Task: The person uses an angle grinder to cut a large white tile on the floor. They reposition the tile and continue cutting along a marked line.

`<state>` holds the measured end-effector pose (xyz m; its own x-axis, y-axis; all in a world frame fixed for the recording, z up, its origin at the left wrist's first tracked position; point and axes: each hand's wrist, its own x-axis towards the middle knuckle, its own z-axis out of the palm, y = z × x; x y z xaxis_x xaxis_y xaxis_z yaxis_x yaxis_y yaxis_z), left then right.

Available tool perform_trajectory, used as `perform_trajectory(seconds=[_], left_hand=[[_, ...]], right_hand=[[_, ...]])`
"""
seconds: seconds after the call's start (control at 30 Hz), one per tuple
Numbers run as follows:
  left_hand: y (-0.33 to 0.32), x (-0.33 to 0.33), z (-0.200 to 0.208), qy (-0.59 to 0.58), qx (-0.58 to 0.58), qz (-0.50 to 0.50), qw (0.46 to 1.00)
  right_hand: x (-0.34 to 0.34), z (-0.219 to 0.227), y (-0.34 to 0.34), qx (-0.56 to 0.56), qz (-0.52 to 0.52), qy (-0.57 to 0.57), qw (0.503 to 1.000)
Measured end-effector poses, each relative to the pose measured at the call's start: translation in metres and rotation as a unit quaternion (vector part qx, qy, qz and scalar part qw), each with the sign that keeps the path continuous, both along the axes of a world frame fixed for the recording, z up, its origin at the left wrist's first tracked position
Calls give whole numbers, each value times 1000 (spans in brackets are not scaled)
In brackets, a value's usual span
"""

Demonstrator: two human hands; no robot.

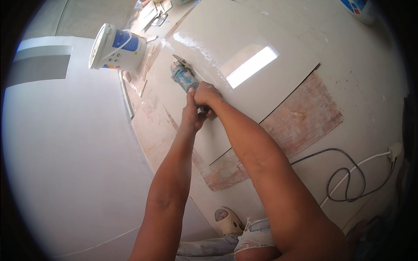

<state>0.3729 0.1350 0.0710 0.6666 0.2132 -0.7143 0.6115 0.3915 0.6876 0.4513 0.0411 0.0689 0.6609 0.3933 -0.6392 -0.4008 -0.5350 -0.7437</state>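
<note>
Both of my hands are closed around a blue angle grinder (184, 77), held over a large glossy light-coloured tile (270, 91). My right hand (207, 94) wraps the body from above. Behind it my left hand (191, 114) grips the rear part, its fingers partly hidden. The grinder's cutting disc (182, 61) points away from me, close to the tile's left side; whether it touches the tile I cannot tell. White dust (191, 43) lies in a streak on the tile beyond the disc.
Under the tile lies a stained reddish board (305, 117). A white bucket (124, 48) with a blue label stands at the far left, beside a pale wall (65, 152). At right, a black cord (344, 172) loops near a white cable and plug (394, 152). My sandalled foot (227, 219) is below.
</note>
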Motion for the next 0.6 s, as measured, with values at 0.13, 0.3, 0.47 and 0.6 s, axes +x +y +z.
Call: perform_trajectory(seconds=[0.13,0.3,0.47,0.6], left_hand=[[-4,-3,2,-9,3,-7,1000],[-6,-7,2,-2,1,-1,1000],[-13,-9,2,-3,3,-6,1000],[-10,-10,1,-5,0,-1,1000]], right_hand=[[-2,-4,0,-5,0,-9,1000],[-7,1,-6,7,3,-5,1000],[-9,-3,-9,8,-1,2,1000],[-11,-1,-8,9,-5,-3,1000]])
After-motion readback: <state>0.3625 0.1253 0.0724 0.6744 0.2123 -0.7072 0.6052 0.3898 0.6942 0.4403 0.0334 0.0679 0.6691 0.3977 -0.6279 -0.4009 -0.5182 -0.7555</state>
